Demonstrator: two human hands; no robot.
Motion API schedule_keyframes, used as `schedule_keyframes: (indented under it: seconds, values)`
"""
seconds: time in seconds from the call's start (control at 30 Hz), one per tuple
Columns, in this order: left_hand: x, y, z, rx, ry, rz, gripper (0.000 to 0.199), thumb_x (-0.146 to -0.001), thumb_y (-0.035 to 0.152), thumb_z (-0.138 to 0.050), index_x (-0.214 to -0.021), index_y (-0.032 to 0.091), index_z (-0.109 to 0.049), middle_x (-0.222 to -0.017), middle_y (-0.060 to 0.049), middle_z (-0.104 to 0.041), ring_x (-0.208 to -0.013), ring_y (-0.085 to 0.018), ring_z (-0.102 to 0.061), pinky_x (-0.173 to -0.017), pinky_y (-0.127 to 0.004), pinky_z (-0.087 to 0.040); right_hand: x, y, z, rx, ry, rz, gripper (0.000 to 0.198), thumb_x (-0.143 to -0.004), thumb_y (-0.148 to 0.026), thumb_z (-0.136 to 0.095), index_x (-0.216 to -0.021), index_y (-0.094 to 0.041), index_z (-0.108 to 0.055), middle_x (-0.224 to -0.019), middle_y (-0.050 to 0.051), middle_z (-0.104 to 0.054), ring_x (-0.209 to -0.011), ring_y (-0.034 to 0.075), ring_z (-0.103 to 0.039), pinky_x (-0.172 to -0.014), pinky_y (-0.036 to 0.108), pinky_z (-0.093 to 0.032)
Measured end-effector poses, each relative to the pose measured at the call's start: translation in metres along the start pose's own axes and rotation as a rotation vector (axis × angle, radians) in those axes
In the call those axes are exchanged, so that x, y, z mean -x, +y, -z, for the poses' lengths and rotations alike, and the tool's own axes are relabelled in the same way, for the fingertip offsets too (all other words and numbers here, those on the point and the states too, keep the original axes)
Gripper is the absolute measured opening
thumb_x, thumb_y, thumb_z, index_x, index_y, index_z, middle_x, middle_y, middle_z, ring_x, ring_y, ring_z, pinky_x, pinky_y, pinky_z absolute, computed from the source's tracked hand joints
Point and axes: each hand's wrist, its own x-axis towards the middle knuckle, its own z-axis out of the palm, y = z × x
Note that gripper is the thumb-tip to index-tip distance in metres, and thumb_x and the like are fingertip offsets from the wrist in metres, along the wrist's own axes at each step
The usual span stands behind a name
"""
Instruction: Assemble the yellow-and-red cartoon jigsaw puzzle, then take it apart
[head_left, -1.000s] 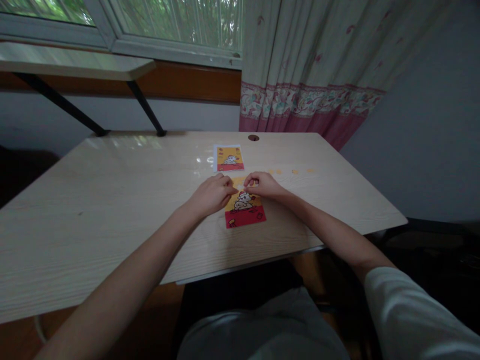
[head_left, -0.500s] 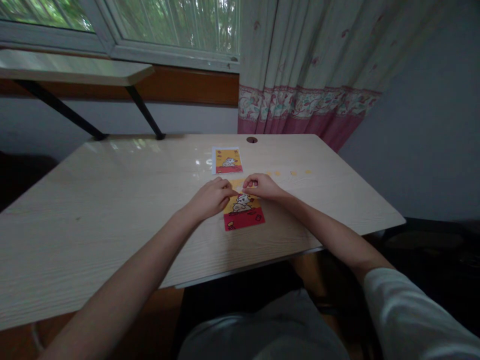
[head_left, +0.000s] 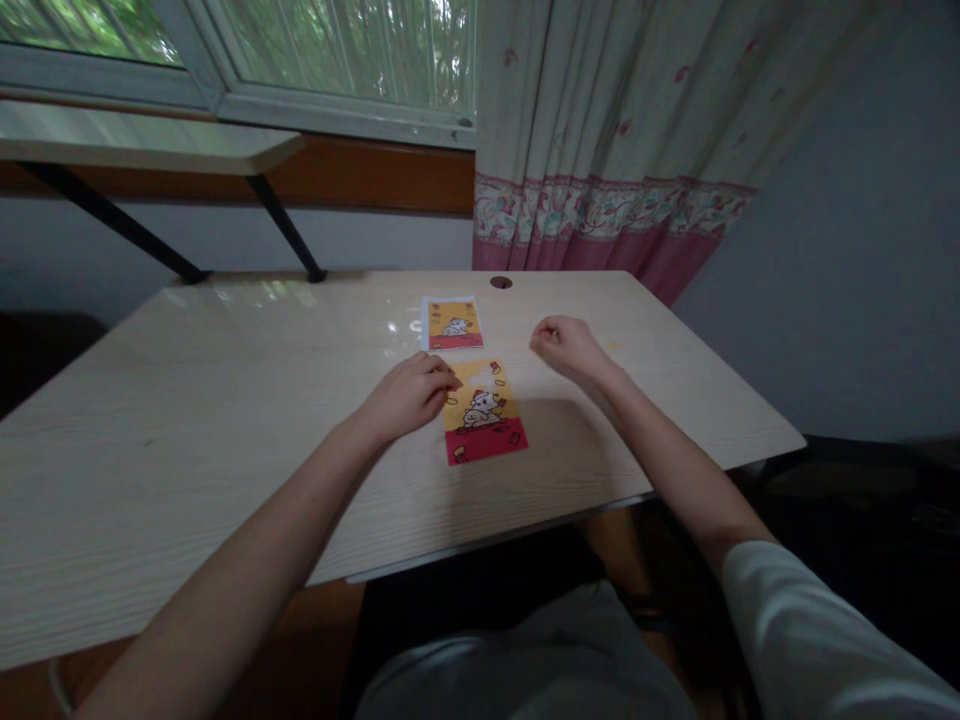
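steadying the nearer card, it seems, the left hand rests loosely bent, unclenched fingers on its left edge, while the right hand's are curled, any hold unclear.

Yellow-and-red card, white cartoon animal mid-sheet, pale patch near its top, lying flat at twelve o'clock, slightly askew

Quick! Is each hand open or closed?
Left hand: loosely curled at the near card; grip unclear.
Right hand: curled closed; can't tell if holding anything.
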Motion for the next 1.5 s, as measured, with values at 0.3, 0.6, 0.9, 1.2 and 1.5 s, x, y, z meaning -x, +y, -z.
schedule_keyframes:
  seconds: [0.3, 0.6, 0.9, 1.2, 1.5]
  values:
    - [0.001, -0.004, 0.003, -0.01, 0.01, 0.013, 0.03, -0.083, 0.014, -0.044, -0.097, 0.016, -0.07, -0.093, -0.011, -0.065, -0.089, -0.023, -0.054, -0.082, -0.039, -0.046, 0.0, 0.066, 0.043, 0.378, -0.241, -0.413, 0.03, -0.077, -0.04, -0.067, -0.076, -0.011, -0.073, -0.078, 0.017, -0.071, -0.07, 0.022, -0.064, -0.063, 0.029, -0.042]
    - [0.002, -0.006, 0.003, -0.033, 0.004, 0.014, 0.03, -0.085, 0.016, -0.043, -0.097, 0.015, -0.07, -0.093, -0.01, -0.064, -0.089, -0.023, -0.054, -0.083, -0.038, -0.046, -0.002, 0.071, 0.048, 0.122, -0.375, -0.299, 0.024, -0.078, -0.013, -0.058, -0.098, -0.013, -0.071, -0.081, 0.006, -0.071, -0.064, 0.011, -0.06, -0.06, 0.02, -0.042]
    - [0.002, -0.008, 0.001, -0.038, 0.019, -0.001, 0.03, -0.085, 0.016, -0.043, -0.098, 0.016, -0.07, -0.093, -0.01, -0.064, -0.088, -0.022, -0.054, -0.081, -0.038, -0.046, -0.004, 0.074, 0.041, 0.247, -0.336, -0.271, 0.022, -0.073, -0.034, -0.069, -0.083, -0.014, -0.069, -0.081, 0.008, -0.07, -0.068, 0.015, -0.059, -0.061, 0.023, -0.04]
    - [0.002, -0.005, 0.003, -0.053, 0.004, 0.002, 0.029, -0.085, 0.015, -0.042, -0.097, 0.015, -0.069, -0.093, -0.01, -0.065, -0.089, -0.023, -0.054, -0.082, -0.039, -0.046, -0.003, 0.073, 0.038, -0.114, -0.365, -0.249, 0.018, -0.069, -0.027, -0.069, -0.079, -0.014, -0.064, -0.067, 0.002, -0.063, -0.055, 0.01, -0.05, -0.051, 0.021, -0.037]
    - [-0.003, 0.006, -0.004, -0.023, -0.034, -0.041, 0.035, -0.082, 0.01, -0.044, -0.106, 0.016, -0.069, -0.094, -0.01, -0.062, -0.093, -0.023, -0.053, -0.085, -0.039, -0.046, 0.002, -0.02, -0.015, -0.717, -0.353, -0.099, 0.025, -0.066, -0.032, -0.072, -0.079, -0.013, -0.063, -0.066, 0.002, -0.063, -0.058, 0.009, -0.053, -0.054, 0.022, -0.04]
